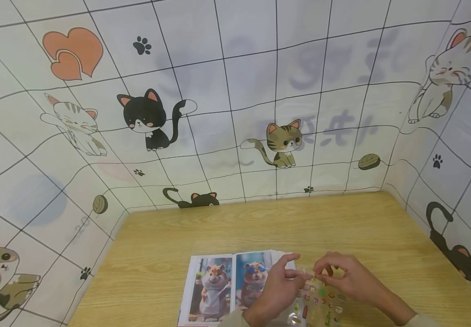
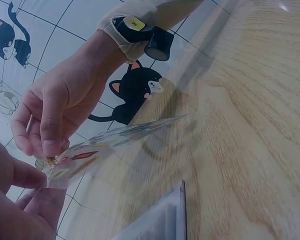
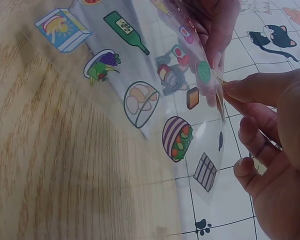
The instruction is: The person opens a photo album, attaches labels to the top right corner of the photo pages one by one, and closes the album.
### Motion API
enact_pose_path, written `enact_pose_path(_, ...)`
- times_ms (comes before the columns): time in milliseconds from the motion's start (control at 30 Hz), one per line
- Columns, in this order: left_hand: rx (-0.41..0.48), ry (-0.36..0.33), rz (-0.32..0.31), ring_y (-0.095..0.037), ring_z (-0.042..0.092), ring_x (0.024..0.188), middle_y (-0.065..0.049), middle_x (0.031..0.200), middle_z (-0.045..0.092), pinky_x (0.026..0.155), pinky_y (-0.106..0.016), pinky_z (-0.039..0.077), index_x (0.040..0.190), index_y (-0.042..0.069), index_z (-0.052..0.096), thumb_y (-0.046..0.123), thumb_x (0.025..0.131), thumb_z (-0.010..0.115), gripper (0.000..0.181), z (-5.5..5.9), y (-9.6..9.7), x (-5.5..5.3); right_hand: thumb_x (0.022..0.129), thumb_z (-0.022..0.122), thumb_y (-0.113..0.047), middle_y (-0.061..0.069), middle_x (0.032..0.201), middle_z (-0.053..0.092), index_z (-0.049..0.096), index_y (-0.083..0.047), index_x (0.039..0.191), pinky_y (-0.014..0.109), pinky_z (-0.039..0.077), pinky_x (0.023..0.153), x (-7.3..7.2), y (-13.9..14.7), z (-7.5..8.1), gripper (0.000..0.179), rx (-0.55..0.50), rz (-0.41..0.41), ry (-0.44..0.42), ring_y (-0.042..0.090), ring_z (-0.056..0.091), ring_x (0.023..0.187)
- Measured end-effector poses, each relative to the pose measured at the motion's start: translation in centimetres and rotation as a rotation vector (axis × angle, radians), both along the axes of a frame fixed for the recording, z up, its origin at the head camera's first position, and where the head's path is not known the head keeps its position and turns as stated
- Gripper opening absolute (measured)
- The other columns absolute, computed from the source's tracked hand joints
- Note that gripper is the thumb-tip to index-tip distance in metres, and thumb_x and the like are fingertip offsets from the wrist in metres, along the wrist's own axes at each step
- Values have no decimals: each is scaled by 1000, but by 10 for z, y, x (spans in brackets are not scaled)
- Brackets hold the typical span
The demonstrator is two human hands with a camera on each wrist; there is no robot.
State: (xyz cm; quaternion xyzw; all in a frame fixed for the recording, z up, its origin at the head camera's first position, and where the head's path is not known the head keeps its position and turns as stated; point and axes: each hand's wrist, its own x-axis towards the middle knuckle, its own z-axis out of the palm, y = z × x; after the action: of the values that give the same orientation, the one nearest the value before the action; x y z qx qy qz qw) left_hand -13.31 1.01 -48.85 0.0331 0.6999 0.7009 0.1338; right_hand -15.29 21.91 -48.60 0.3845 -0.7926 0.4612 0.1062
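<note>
A clear sticker sheet point(image 1: 314, 306) printed with small food pictures is held up over the table. My left hand point(image 1: 276, 288) pinches its upper edge between thumb and fingers. Close beside it, my right hand point(image 1: 347, 277) pinches a small golden sticker point(image 2: 52, 161) at that same edge, its thumb and index finger together. In the right wrist view the sheet point(image 3: 107, 107) hangs bent, showing a green bottle, a bowl of eggs and a striped salad bowl. Under my left forearm lies an open photo album point(image 1: 187, 290) with hamster pictures on both pages, its right side partly hidden.
The wood-grain table point(image 1: 149, 254) spreads around the album and beyond the hands. A cat-patterned cloth wall point(image 1: 202, 177) surrounds the table at the back and both sides. The album's corner point(image 2: 179, 205) shows below the sheet in the left wrist view.
</note>
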Motion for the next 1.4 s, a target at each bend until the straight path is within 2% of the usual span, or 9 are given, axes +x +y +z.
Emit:
enact_pose_path(200, -5, 14, -9, -6, 59, 61, -4, 88, 76, 47, -16, 36, 131, 13, 56, -2, 88, 63, 46, 0, 0, 0, 81, 76, 2, -7, 87, 65, 67, -21, 97, 22, 46, 58, 0, 1, -1, 30, 4, 17, -20, 4, 53, 72)
enact_pose_path(333, -15, 17, 5, -9, 64, 59, -6, 87, 76, 49, -17, 45, 132, 12, 55, -1, 88, 62, 46, -3, -1, -1, 82, 76, 3, -9, 84, 64, 66, -23, 94, 23, 45, 57, 0, 2, 0, 30, 19, 25, -33, 3, 53, 71)
enact_pose_path(467, -29, 14, 26, -17, 72, 66, -8, 88, 76, 57, -24, 56, 134, 8, 53, 0, 90, 61, 46, -6, -3, -3, 82, 76, 3, -10, 85, 65, 66, -23, 94, 23, 45, 58, 0, 4, 2, 30, 22, 9, -32, 3, 54, 72)
enact_pose_path(667, 3, -17, 33, -19, 72, 72, -12, 93, 75, 62, -28, 58, 139, 5, 47, -1, 90, 59, 51, -10, -1, -5, 84, 75, 1, -12, 87, 66, 66, -23, 96, 24, 45, 60, 1, 6, 5, 29, 18, -46, -41, 4, 54, 75)
enact_pose_path(867, 66, -22, 47, -23, 71, 80, -19, 101, 72, 66, -35, 59, 143, 1, 41, -7, 88, 59, 58, -11, 3, -5, 84, 74, 2, -7, 87, 67, 67, -21, 95, 24, 45, 61, 1, 6, 6, 26, 13, -45, -48, 4, 55, 75)
enact_pose_path(933, 78, -19, 39, -25, 71, 82, -20, 103, 71, 67, -36, 59, 143, -1, 39, -7, 88, 60, 60, -11, 4, -4, 84, 74, 2, -6, 87, 68, 67, -20, 94, 23, 46, 61, 1, 7, 6, 25, 9, -42, -46, 4, 55, 75)
enact_pose_path(1133, 39, -17, -19, -25, 70, 90, -19, 110, 69, 72, -34, 57, 147, -1, 35, -2, 87, 62, 67, -12, 4, -2, 84, 73, 2, -4, 87, 68, 67, -20, 94, 23, 46, 61, 1, 8, 5, 24, 7, -36, -61, 5, 56, 75)
enact_pose_path(1400, -17, -33, -101, -19, 66, 97, -15, 123, 64, 79, -32, 54, 154, 6, 26, 4, 85, 62, 77, -16, 6, -1, 87, 72, 0, -3, 89, 69, 67, -20, 95, 24, 46, 62, 1, 11, 4, 22, 14, -32, -110, 6, 56, 76)
